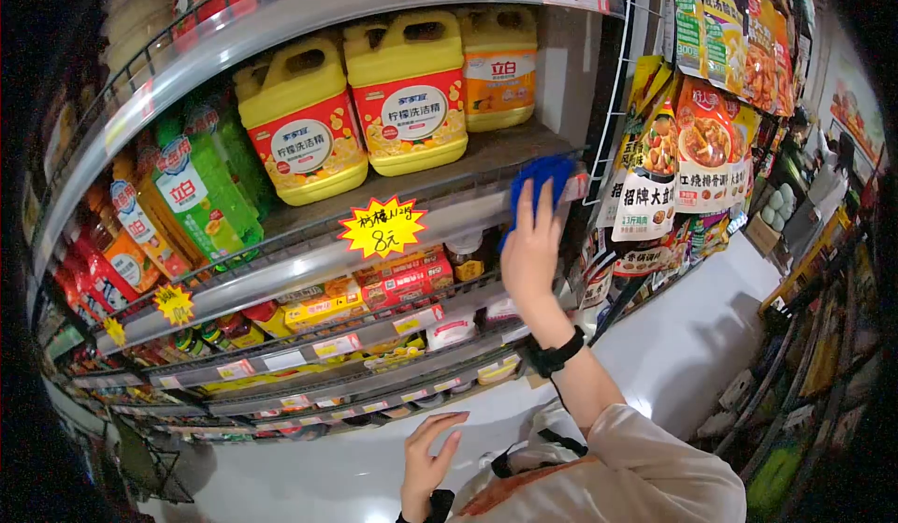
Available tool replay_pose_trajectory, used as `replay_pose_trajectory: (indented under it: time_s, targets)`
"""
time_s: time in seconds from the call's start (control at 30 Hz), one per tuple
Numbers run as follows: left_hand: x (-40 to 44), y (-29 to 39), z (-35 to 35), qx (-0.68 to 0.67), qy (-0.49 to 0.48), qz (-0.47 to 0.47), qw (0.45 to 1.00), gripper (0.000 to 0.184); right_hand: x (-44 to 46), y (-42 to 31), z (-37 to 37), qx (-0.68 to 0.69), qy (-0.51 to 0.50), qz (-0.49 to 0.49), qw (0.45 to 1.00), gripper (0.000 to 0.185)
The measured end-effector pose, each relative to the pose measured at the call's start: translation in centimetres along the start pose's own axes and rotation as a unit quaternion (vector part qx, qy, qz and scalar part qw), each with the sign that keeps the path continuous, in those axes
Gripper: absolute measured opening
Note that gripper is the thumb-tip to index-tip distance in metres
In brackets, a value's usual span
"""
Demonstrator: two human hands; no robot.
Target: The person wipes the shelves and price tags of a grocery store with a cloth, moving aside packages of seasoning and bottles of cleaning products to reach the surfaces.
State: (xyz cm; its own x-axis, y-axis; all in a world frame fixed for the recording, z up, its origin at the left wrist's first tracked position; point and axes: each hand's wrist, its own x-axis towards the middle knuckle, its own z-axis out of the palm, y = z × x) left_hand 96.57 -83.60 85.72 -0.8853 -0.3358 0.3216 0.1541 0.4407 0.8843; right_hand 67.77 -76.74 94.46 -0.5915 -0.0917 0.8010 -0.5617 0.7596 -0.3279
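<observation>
My right hand (531, 254) presses a blue cloth (541, 189) against the front edge of the shelf (468, 226), near its right end. The fingers lie over the cloth, which is bunched up above them. Low in front of my body, my left hand (430, 456) hangs in the air, holding nothing, with its thumb apart from the curved fingers. Yellow jugs with red labels (410, 93) stand on the shelf, left of and above the cloth. A starburst price tag (383, 227) hangs on the shelf edge to the left of my right hand.
Seasoning packets (645, 172) hang from a wire rack (613, 102) close to the right of my right hand. Green detergent bottles (192, 191) stand farther left. Lower shelves hold boxes (405, 283) and bottles. A pale floor (655, 355) runs along the aisle, with more shelving at right.
</observation>
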Motion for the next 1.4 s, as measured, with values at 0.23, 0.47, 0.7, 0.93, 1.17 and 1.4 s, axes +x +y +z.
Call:
replay_pose_trajectory:
  time_s: [0.23,0.47,0.7,0.93,1.17,1.4]
  targets:
    - [1.7,0.3,0.9,-0.034,-0.02,-0.024,0.999,0.02,0.0,3.5,-1.9,-0.015,-0.042,-0.11,0.993,0.067]
    - [2.2,-1.0,2.3,-0.142,0.041,0.014,0.989,0.074,-3.2,0.1,-2.7,0.215,-0.12,-0.065,0.967,0.063]
    - [3.4,-1.6,2.3,-0.311,0.06,0.014,0.948,0.094,-11.2,-2.8,-6.5,0.49,-0.352,-0.096,0.791,0.059]
    - [2.4,-3.0,5.5,-0.526,0.063,-0.217,0.82,0.064,-10.5,-1.8,-6.3,0.415,-0.452,-0.199,0.764,0.059]
    - [3.2,-6.9,4.1,-0.468,0.319,-0.131,0.814,0.053,-5.8,4.3,-5.0,0.391,-0.293,-0.15,0.86,0.069]
    - [14.2,-0.9,1.1,0.33,0.364,0.211,0.845,0.055,-1.0,6.4,0.1,0.326,-0.123,-0.178,0.92,0.076]
